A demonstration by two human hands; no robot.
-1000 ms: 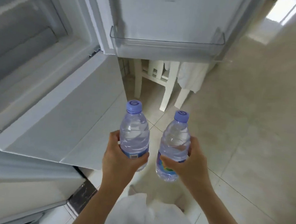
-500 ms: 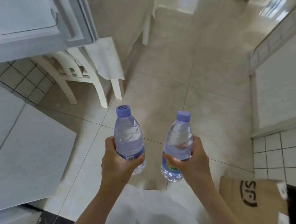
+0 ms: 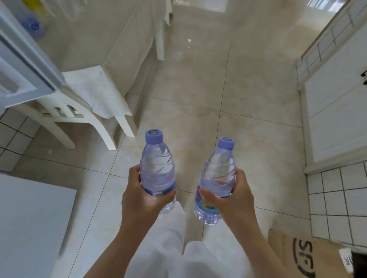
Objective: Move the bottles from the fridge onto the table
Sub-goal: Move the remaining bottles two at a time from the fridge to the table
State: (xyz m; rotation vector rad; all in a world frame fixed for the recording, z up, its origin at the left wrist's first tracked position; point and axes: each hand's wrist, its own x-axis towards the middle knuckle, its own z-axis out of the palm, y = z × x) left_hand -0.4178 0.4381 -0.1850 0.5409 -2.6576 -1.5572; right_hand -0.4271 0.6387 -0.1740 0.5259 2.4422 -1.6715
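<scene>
I hold two clear water bottles with purple caps upright in front of me, over the tiled floor. My left hand (image 3: pixel 143 199) grips the left bottle (image 3: pixel 156 167) around its lower half. My right hand (image 3: pixel 237 199) grips the right bottle (image 3: pixel 218 176) the same way, and its coloured label shows below my thumb. The table (image 3: pixel 103 35), covered with a cream cloth, stands at the upper left. Blurred bottles (image 3: pixel 33 9) stand on its far left part. An open white fridge door (image 3: pixel 16 66) juts in from the left edge.
A white chair (image 3: pixel 87 101) is tucked at the table's near corner. White cabinets with black handles (image 3: pixel 343 102) line the right side. A cardboard box (image 3: pixel 312 265) lies at the lower right, a white fridge panel (image 3: pixel 20 225) at the lower left. Open floor runs ahead.
My view has swung right, away from the fridge interior, toward the table and the floor ahead. Both bottles stay in my hands in the same pose.
</scene>
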